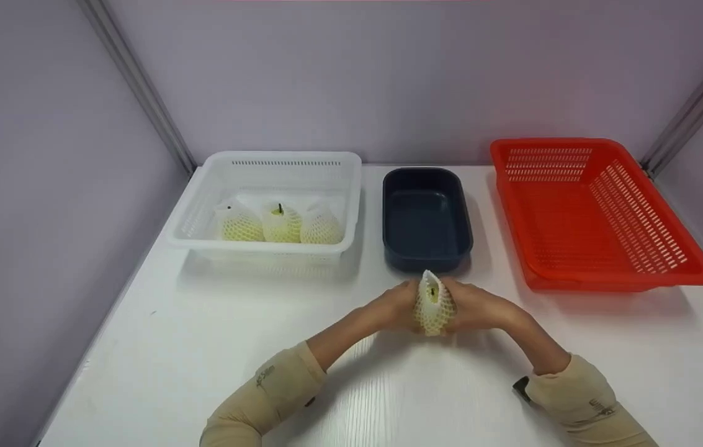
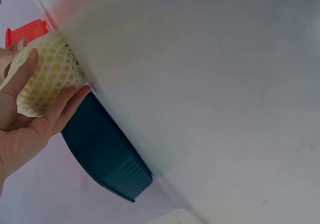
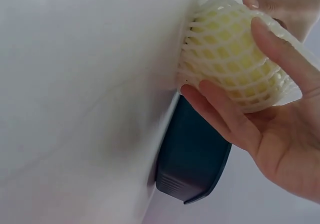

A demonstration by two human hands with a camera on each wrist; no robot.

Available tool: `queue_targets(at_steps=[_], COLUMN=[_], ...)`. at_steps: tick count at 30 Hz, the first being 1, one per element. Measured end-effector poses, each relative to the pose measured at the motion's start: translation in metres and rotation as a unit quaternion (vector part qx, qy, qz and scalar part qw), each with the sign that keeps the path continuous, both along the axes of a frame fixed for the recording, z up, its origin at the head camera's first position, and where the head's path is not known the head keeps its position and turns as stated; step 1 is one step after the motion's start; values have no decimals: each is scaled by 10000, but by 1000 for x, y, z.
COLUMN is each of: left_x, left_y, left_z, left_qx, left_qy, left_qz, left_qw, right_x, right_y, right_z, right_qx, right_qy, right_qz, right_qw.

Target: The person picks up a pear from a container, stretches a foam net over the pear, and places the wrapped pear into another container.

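A yellow pear (image 1: pixel 433 310) in a white foam net stands upright at the middle of the table, its stem showing through the net's open top. My left hand (image 1: pixel 399 305) grips it from the left, thumb and fingers spread round the net. From the other side my right hand (image 1: pixel 474 305) holds the same pear (image 3: pixel 235 54), with the thumb on the near side and the fingers round the far side. In the right wrist view the pear's base is right at the tabletop. Just behind the pear is a dark blue bin (image 1: pixel 427 261).
A white basket (image 1: pixel 264 247) at the back left holds three netted pears (image 1: pixel 281 225). At the back right stands a red basket (image 1: pixel 612 280) with slotted walls. Pale panels (image 1: pixel 351 81) enclose the white table (image 1: pixel 202 335) at the back and sides.
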State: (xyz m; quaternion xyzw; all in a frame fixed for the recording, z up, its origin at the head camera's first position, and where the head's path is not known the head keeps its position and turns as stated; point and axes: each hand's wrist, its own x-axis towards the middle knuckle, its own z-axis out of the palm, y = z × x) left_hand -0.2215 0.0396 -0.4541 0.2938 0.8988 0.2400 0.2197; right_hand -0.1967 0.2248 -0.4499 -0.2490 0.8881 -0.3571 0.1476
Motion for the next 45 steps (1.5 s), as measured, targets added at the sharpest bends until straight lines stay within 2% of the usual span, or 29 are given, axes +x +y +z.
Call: queue_targets(at_steps=[2, 3, 5, 8, 11, 13, 16, 18, 19, 21, 23, 25, 27, 30, 33, 36, 39, 41, 43, 45], left_x=[-2, -3, -5, -8, -11, -14, -20, -24, -26, -30, -32, -34, -36, -38, -38, -38, -38, -38, -37, -37], left_y=[2, 2, 3, 2, -2, -5, -11, -14, -15, -16, -14, -11, -6, 1, 5, 6, 4, 3, 2, 1], left_z=[0, 1, 3, 8, 14, 20, 28, 34, 37, 43, 48, 52, 54, 55, 54, 54, 54, 55, 55, 55], left_qx=[-175, -393, -507, -422, -21, 414, 1200, 1998, 2447, 3319, 4057, 4587, 4953, 5336, 5556, 5630, 5657, 5690, 5758, 5874], left_qy=[65, 303, 509, 550, 331, 130, -50, -412, -645, -1121, -1557, -1774, -1833, -1801, -1731, -1616, -1520, -1484, -1503, -1541], left_qz=[-94, -280, -435, -388, -177, -23, 223, 517, 669, 1017, 1361, 1679, 1975, 2262, 2442, 2481, 2396, 2338, 2324, 2314], left_qw=[9998, 9984, 9965, 9968, 9993, 9991, 9925, 9776, 9651, 9311, 8903, 8544, 8259, 7947, 7757, 7716, 7743, 7744, 7693, 7600], right_x=[-2, -3, -4, -4, -4, -6, -11, -15, -17, -20, -22, -24, -26, -28, -30, -30, -29, -28, -26, -24], right_y=[-2, -2, -3, -3, 1, 3, 6, 9, 10, 12, 12, 11, 9, 5, 3, 3, 6, 7, 8, 8], right_z=[0, 0, 1, 3, 6, 10, 21, 31, 37, 48, 59, 67, 72, 74, 73, 72, 73, 74, 76, 76], right_qx=[-58, -67, -85, -120, -278, -513, -933, -1190, -1275, -1471, -1582, -1708, -1897, -2376, -2880, -3126, -3169, -3340, -3542, -3721], right_qy=[48, 67, 110, 75, -58, -230, -550, -731, -783, -821, -735, -615, -495, -436, -527, -561, -529, -548, -608, -609], right_qz=[86, 87, 47, -113, -310, -436, -701, -985, -1152, -1495, -1802, -2027, -2208, -2383, -2399, -2337, -2338, -2268, -2175, -2044], right_qw=[9999, 9999, 9999, 9998, 9991, 9975, 9916, 9853, 9820, 9743, 9680, 9623, 9554, 9407, 9256, 9190, 9177, 9132, 9075, 9034])
